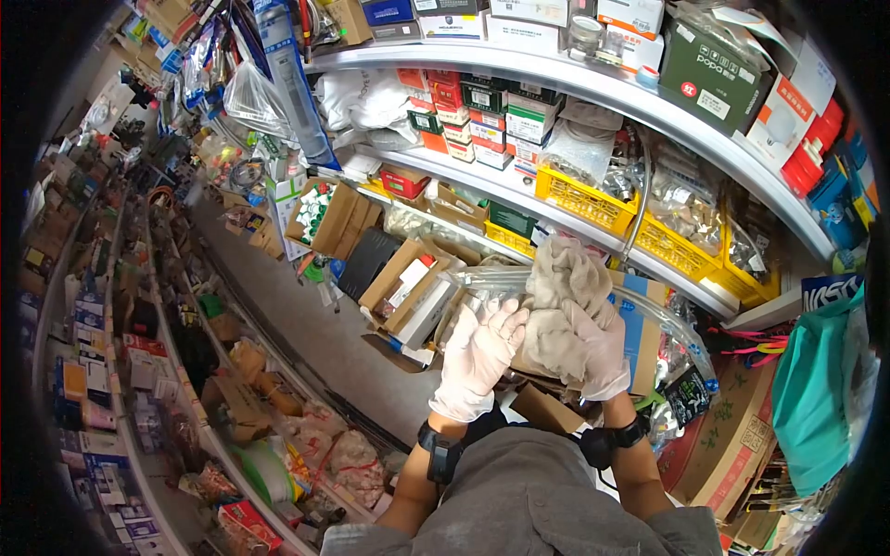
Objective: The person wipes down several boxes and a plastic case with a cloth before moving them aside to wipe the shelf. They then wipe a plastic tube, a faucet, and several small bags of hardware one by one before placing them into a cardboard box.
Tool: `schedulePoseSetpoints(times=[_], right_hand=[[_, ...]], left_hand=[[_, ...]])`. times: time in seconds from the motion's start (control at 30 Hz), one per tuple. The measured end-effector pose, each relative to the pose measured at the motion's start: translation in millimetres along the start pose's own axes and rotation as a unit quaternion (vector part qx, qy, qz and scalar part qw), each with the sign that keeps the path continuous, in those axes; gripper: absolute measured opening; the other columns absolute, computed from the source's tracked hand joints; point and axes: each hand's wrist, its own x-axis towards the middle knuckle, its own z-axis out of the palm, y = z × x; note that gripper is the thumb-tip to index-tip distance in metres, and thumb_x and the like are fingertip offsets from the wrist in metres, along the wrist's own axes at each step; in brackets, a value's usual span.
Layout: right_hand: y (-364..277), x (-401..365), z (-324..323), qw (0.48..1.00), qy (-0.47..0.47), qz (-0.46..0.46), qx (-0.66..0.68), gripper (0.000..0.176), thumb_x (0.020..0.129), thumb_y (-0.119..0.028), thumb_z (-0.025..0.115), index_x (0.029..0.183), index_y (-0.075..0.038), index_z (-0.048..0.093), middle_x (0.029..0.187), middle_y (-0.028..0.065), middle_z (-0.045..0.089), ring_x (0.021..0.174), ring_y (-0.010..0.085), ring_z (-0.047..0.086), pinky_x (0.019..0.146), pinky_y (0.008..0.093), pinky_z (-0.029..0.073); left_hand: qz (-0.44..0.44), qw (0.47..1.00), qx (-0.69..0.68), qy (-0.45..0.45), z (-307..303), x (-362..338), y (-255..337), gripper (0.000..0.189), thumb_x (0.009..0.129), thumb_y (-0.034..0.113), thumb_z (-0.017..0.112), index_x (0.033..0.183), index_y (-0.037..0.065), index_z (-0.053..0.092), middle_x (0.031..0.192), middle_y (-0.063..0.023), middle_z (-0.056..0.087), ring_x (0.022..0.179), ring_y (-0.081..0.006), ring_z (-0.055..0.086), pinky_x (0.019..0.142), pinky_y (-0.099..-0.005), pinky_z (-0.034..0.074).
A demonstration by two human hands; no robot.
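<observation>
Both hands wear thin white gloves and are raised in front of the body. My right hand [601, 350] grips a crumpled grey-beige cloth [567, 269], which hangs in folds to the left of the fingers and above them. Just left of the cloth is my left hand [477, 357], palm up with its fingers spread and slightly curled, with nothing in it. Behind the cloth, clear tubing [654, 315] curves over a blue and brown carton [644, 347].
Shelves ahead hold small boxes [482, 125] and yellow baskets [586, 199]. Open cartons [408, 287] stand ahead-left. Floor [315, 338] runs between them and the packed left shelves. A teal bag [816, 389] hangs at right, above a long carton [732, 417].
</observation>
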Motion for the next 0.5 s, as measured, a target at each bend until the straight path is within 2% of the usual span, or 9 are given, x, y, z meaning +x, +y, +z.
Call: schedulePoseSetpoints(times=[0.07,0.1,0.17,0.5], right_hand=[[-0.1,-2.8,2.2,1.0,0.006,0.003,-0.013,0.027,0.089,-0.004,0.07,0.114,0.004,0.065,0.106,0.0061,0.07,0.09,0.0093,0.063,0.081,0.0258,0.053],[-1.4,-3.8,3.8,1.0,0.005,0.003,-0.013,0.027,0.089,-0.004,0.07,0.114,0.004,0.065,0.106,0.0061,0.07,0.09,0.0093,0.063,0.081,0.0258,0.053],[-3.4,-5.6,6.7,0.999,0.005,-0.004,-0.047,0.024,0.088,-0.003,0.07,0.111,0.004,0.066,0.102,0.0048,0.07,0.086,0.0086,0.063,0.078,0.0253,0.053],[0.5,-6.3,11.2,0.998,-0.001,0.009,-0.056,0.024,0.087,-0.003,0.07,0.11,0.002,0.067,0.099,0.0032,0.071,0.084,0.0069,0.063,0.076,0.0243,0.052]], left_hand=[[0.043,0.997,0.061,0.0,-6.4,-0.9,-2.6,0.023,0.098,0.028,0.058,0.107,0.007,0.06,0.11,-0.0108,0.065,0.108,-0.0292,0.062,0.092,-0.0396,0.054],[0.031,0.998,0.058,0.013,-2.1,-1.5,-1.2,0.012,0.097,0.016,0.06,0.106,0.008,0.059,0.108,-0.0076,0.063,0.107,-0.0263,0.062,0.09,-0.0364,0.056],[0.035,0.997,0.063,0.009,-5.4,-1.7,-1.7,0.012,0.097,0.017,0.059,0.106,0.008,0.059,0.107,-0.0072,0.063,0.107,-0.0261,0.062,0.089,-0.0357,0.056],[0.063,0.988,0.138,0.017,-6.2,-1.2,-0.8,0.016,0.098,0.019,0.059,0.109,0.006,0.061,0.101,-0.0061,0.064,0.1,-0.0218,0.063,0.082,-0.0316,0.056]])
